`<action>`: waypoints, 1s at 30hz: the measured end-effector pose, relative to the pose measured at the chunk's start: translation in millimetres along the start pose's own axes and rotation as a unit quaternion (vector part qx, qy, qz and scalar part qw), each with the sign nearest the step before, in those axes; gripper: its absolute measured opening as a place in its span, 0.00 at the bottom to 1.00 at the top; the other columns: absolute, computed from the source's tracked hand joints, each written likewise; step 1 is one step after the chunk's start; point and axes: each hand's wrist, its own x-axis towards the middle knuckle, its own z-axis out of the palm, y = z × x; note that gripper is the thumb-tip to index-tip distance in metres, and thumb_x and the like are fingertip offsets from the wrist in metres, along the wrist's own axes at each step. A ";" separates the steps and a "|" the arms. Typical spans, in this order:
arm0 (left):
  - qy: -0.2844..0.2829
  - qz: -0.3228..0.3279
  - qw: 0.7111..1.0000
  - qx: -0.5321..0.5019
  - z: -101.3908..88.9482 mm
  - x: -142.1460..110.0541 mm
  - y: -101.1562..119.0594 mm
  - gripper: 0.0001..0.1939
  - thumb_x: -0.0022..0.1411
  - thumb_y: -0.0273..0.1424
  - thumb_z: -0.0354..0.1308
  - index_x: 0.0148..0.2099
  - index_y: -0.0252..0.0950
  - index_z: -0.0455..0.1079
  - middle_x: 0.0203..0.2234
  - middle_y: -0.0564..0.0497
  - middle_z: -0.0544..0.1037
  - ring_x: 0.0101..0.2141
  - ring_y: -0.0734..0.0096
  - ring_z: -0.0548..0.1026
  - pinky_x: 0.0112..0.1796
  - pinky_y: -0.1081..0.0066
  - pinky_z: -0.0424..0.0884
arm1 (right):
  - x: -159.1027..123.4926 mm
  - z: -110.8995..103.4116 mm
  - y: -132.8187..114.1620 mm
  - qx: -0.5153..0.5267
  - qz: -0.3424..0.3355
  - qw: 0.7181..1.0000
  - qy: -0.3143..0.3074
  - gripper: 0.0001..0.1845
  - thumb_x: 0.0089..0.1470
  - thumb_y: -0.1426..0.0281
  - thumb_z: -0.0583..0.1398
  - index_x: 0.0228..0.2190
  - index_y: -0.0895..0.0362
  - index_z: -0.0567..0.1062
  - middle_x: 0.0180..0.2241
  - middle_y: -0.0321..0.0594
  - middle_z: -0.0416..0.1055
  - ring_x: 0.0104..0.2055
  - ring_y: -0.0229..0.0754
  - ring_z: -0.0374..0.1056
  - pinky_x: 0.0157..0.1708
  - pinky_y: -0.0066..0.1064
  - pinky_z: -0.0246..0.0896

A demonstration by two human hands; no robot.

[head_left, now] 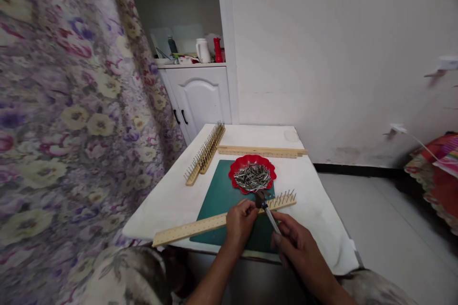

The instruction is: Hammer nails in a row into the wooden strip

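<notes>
A hammer (271,217) is in my right hand (298,240), fingers closed round its shaft. Its dark head is over the wooden strip (191,229), close to my left fingertips. My left hand (240,223) rests on the strip in a pinch; what its fingers hold is hidden. Rows of small holes run along the strip's left part, and several nails (284,198) stand up from its right end. Beneath lies a green mat (214,195). Just beyond the hands, a red scalloped dish (232,171) holds a heap of loose nails (253,176).
Two strips full of upright nails (207,150) lie at the table's (161,205) left edge. More wooden strips (259,152) lie across the back. A floral curtain (78,105) hangs at left, with a white cabinet (203,97) behind.
</notes>
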 end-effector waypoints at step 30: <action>-0.002 -0.003 1.000 -0.018 0.3 -1.6 2.1 0.06 0.56 0.30 0.55 0.30 0.36 0.72 0.25 0.55 0.71 0.26 0.75 0.68 0.28 0.77 0.58 | -1.9 -8.9 2.1 0.008 -0.017 1.000 0.014 0.20 0.57 0.64 0.58 0.50 0.57 0.64 0.24 0.31 0.66 0.15 0.29 0.53 0.15 0.22 0.46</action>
